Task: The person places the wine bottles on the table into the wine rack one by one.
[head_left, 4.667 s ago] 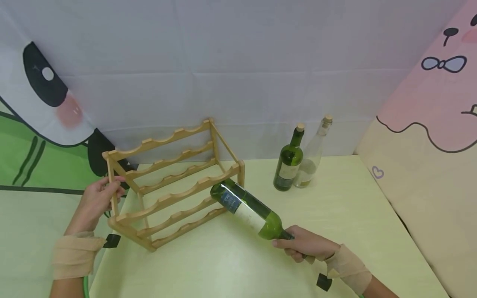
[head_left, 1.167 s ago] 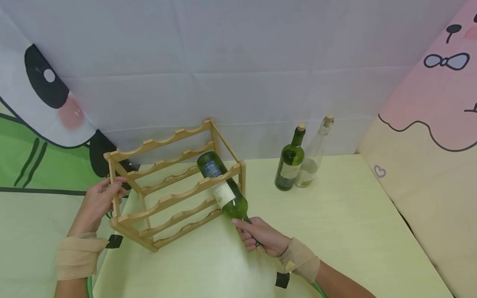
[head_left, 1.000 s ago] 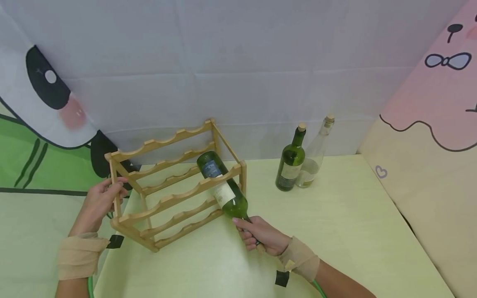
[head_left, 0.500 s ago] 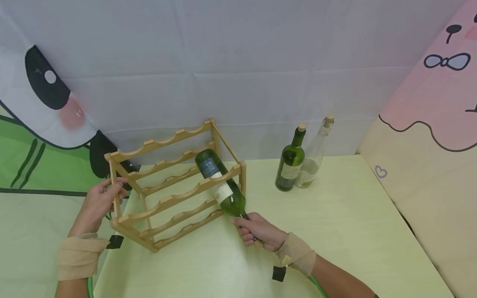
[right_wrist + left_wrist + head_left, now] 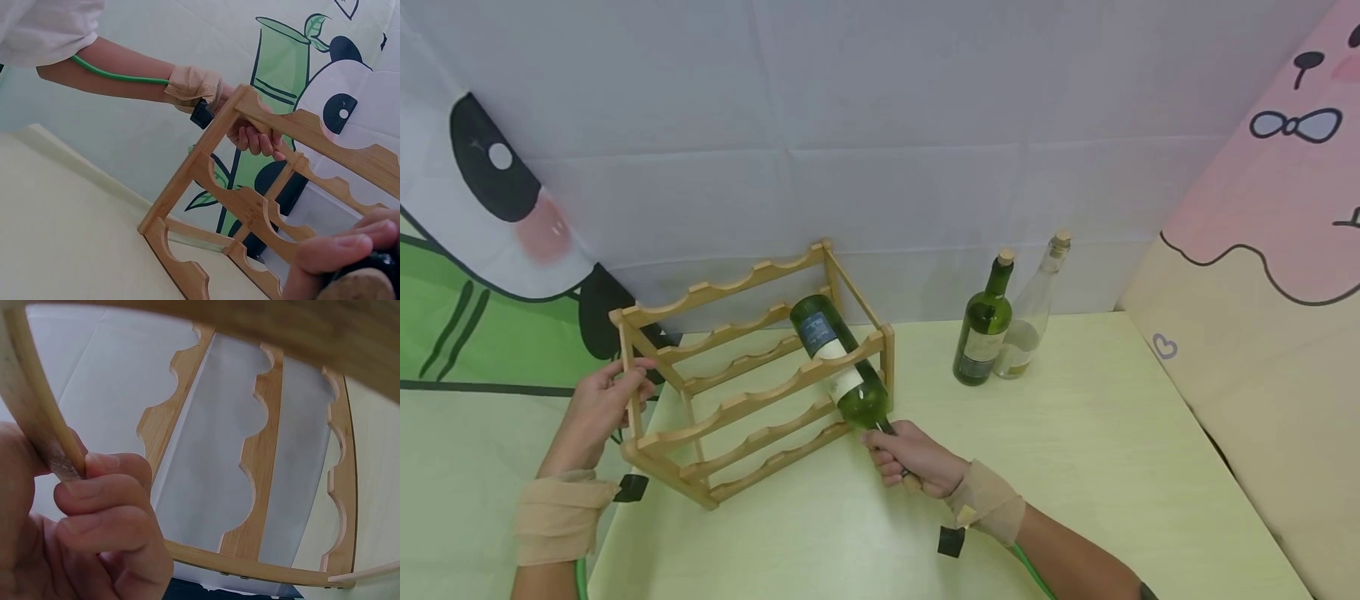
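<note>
My left hand [image 5: 606, 400] grips the upper left side bar of a wooden wine rack [image 5: 760, 398]; the left wrist view shows its fingers [image 5: 112, 525] curled against that bar. With my right hand [image 5: 921, 458] I hold a green wine bottle [image 5: 863, 400] by its neck, near the cork [image 5: 359, 286]. The bottle lies tilted, base pointing away from me. Its blue-and-white labelled body passes beneath the front top rail at the rack's right end, and the base is inside the frame. That rail hides part of the bottle's middle.
A corked green bottle [image 5: 983, 329] and a clear corked bottle [image 5: 1026, 325] stand upright close together, right of the rack. All rest on a pale yellow-green table [image 5: 1075, 467]. A white cloth backdrop [image 5: 925, 183] rises just behind.
The bottle went from in front of the rack to under its top rail, base inside. Over the last second it slid slightly deeper, right hand following. The left hand kept its grip.
</note>
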Action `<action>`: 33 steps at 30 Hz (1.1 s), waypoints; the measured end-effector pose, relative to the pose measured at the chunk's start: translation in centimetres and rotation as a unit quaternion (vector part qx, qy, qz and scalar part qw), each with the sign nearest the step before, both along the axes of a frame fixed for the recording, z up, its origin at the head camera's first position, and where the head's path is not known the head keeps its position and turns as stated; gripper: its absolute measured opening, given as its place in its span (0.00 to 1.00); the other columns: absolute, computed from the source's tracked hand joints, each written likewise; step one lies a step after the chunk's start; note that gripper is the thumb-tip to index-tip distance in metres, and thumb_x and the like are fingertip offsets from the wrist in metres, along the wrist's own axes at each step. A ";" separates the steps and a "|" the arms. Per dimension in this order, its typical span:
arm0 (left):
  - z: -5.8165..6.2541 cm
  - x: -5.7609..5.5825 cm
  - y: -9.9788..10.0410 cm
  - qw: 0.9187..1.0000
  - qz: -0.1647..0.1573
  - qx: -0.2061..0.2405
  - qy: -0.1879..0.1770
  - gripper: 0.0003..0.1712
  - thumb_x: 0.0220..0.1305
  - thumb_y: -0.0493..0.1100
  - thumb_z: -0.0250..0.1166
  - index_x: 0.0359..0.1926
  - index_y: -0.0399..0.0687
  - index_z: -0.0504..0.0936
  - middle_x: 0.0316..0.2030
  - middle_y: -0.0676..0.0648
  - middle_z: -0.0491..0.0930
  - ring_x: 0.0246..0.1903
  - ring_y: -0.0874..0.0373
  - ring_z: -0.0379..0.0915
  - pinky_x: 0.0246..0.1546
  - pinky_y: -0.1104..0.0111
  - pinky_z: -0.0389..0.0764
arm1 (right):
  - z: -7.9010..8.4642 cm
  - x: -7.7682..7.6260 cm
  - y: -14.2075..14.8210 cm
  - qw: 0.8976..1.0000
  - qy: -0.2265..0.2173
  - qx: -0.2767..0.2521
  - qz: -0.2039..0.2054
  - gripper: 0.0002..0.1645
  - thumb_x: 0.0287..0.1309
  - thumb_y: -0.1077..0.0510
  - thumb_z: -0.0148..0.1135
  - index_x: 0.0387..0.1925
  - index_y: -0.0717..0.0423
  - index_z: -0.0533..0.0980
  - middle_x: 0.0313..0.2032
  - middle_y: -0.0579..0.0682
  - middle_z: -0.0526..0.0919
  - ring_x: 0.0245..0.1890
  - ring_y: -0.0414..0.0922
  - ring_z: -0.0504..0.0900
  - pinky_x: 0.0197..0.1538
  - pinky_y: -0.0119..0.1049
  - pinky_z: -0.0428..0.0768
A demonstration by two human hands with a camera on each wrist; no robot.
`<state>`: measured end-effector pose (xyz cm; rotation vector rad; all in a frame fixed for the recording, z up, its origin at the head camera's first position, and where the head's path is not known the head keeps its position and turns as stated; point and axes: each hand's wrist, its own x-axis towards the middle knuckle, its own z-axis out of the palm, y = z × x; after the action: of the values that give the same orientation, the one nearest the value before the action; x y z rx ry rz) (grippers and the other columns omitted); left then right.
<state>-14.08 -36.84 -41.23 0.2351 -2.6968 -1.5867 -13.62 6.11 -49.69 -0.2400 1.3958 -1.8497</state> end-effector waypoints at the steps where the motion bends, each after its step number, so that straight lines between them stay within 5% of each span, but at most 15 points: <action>1: 0.0 0.0 0.0 1.000 -0.001 0.002 0.001 0.09 0.77 0.50 0.48 0.51 0.62 0.73 0.28 0.58 0.79 0.24 0.63 0.71 0.23 0.65 0.74 | 0.0 -0.1 -0.1 1.000 0.000 -0.001 -0.001 0.14 0.71 0.56 0.52 0.29 0.54 0.62 0.17 0.41 0.58 0.14 0.32 0.57 0.21 0.25 0.61; 28: 0.2 0.1 0.0 1.000 -0.006 0.008 0.003 0.09 0.78 0.52 0.49 0.51 0.63 0.74 0.29 0.58 0.80 0.25 0.63 0.71 0.23 0.66 0.73 | 0.9 -2.4 -1.7 0.999 -0.011 -0.035 -0.009 0.10 0.71 0.55 0.54 0.45 0.57 0.66 0.18 0.41 0.57 0.14 0.31 0.57 0.21 0.24 0.60; 33: 0.1 0.1 0.0 1.000 -0.004 0.007 0.003 0.09 0.78 0.51 0.49 0.51 0.63 0.73 0.28 0.58 0.79 0.24 0.63 0.70 0.23 0.66 0.73 | 0.7 -2.7 -2.1 0.999 -0.013 -0.034 -0.010 0.08 0.72 0.57 0.51 0.37 0.55 0.64 0.18 0.40 0.57 0.14 0.31 0.56 0.20 0.24 0.59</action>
<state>-13.96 -36.83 -41.11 0.2189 -2.6858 -1.6065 -16.35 4.03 -49.01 -0.2362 1.3234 -1.9118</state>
